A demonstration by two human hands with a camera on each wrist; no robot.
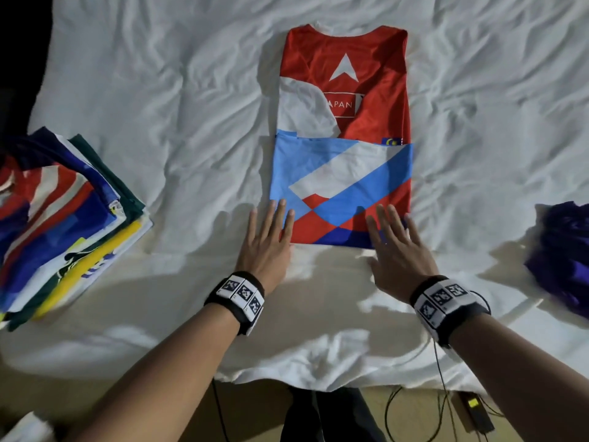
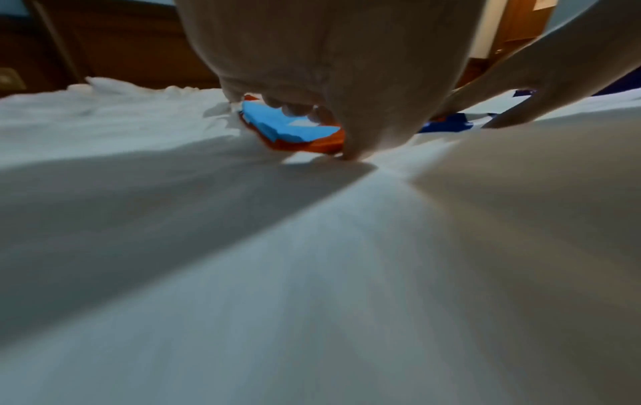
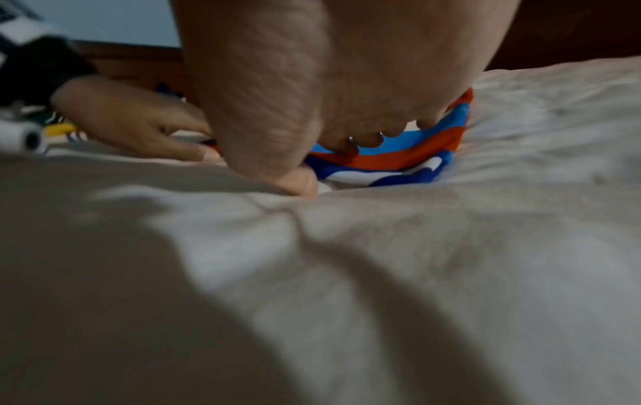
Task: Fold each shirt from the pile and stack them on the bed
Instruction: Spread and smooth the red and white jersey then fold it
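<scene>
1. The red shirt lies flat on the bed just ahead of both hands, sides tucked in, probably ready for the hem fold.
2. The left hand and right hand lie palm-down, fingers straight, at the near corners, holding nothing.
3. The folded stack sits left of the left hand; the unfolded pile right of the right.

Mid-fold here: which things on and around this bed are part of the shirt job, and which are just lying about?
Job: red shirt, left hand and right hand at its near corners, folded stack, purple pile, bed.
Lying about: cables, black box on the floor.
</scene>
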